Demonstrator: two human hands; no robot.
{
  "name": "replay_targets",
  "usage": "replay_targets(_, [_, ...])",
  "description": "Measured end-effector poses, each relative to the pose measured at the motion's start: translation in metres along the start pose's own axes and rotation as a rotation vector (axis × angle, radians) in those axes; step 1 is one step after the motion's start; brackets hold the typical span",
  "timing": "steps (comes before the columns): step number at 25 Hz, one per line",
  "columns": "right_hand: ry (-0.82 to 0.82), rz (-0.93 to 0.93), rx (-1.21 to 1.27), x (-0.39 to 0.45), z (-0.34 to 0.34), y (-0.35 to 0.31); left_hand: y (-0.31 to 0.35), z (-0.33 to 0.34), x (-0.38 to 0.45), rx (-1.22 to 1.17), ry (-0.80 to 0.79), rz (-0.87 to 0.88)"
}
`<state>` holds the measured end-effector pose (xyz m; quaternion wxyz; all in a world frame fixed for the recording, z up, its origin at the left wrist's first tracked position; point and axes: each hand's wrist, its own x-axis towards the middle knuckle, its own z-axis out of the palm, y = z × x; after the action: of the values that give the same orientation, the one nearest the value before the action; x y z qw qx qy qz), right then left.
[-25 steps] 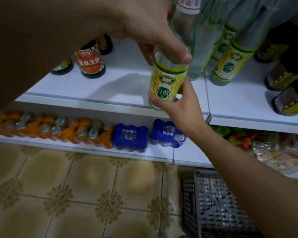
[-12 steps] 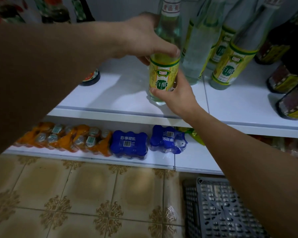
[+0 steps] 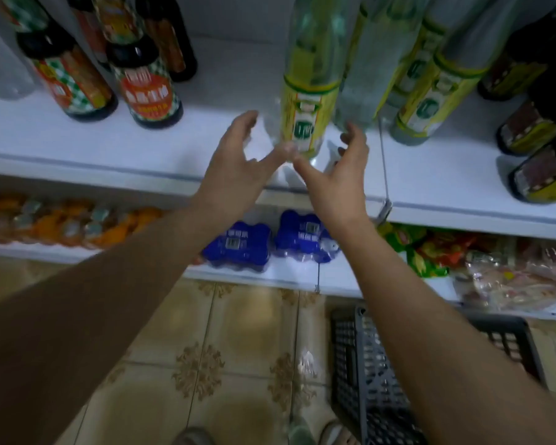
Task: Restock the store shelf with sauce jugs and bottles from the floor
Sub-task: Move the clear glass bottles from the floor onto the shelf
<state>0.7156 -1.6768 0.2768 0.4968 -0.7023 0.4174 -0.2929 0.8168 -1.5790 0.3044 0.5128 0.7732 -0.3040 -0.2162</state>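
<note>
The vinegar bottle (image 3: 305, 101) stands upright on the white shelf (image 3: 142, 146), just left of a row of like bottles (image 3: 430, 101) and well right of the dark sauce bottles (image 3: 148, 88). Its long axis runs vertically, base on the shelf near the front edge.

Both hands flank the base of the bottle. The left hand (image 3: 238, 159) lies just left of it, fingers spread and relaxed, holding nothing. The right hand (image 3: 341, 168) lies just right of it, fingers likewise spread, holding nothing. Whether either thumb tip touches the glass cannot be told; blur hides the contact. The bottle lies directly ahead, between the hands, equally near to each.

The grey crate (image 3: 373, 374) sits on the tiled floor (image 3: 180, 348), below and nearer the right hand, so that hand is probably better placed for the next pick.
</note>
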Motion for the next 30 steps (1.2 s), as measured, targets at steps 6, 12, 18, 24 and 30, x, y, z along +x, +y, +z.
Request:
replay_targets(6, [0.028,-0.078,-0.053,-0.157,0.0,0.081,-0.085,0.04,-0.136,-0.004,0.241,0.078])
replay_targets(12, [-0.452,0.375,-0.478,-0.271,-0.032,0.236,-0.208,0.099,-0.313,0.23,-0.378,-0.557])
replay_targets(18, [-0.849,0.663,-0.79,-0.335,-0.064,0.301,-0.242,0.12,-0.391,0.442,-0.779,-0.771])
replay_targets(24, [-1.235,0.581,-0.774,-0.363,-0.063,0.341,-0.249,0.144,-0.375,0.517,-0.813,-0.645])
replay_targets(30, [-1.056,0.622,-0.719,-0.368,-0.057,0.358,-0.264,0.151,-0.357,0.561,-0.855,-0.615])
